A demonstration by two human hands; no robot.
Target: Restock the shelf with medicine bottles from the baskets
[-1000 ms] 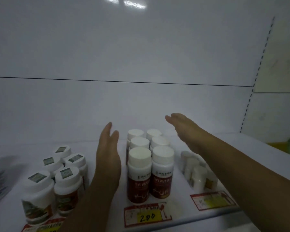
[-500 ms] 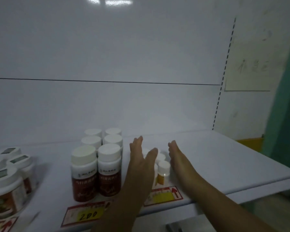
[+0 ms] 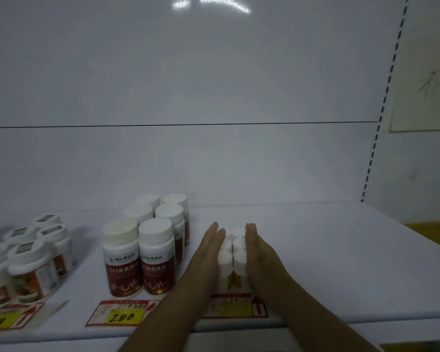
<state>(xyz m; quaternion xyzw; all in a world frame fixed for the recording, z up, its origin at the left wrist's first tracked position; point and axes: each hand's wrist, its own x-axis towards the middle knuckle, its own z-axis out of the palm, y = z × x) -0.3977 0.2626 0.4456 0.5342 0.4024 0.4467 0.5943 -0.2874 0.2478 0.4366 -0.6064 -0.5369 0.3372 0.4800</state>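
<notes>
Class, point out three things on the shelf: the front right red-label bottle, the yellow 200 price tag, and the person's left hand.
front right red-label bottle [image 3: 158, 274], head view, on its red label.
yellow 200 price tag [image 3: 121, 317], head view, on the written number.
left hand [image 3: 205, 252], head view, on its back.

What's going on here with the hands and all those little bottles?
A person is tidying stock on a white shelf. The left hand and the right hand, both flat and open, press against either side of a block of small white-capped bottles, squaring them into two neat rows. To the left stand taller red-labelled bottles, already lined up, and a group of squat jars beyond them. No basket is in view.
</notes>
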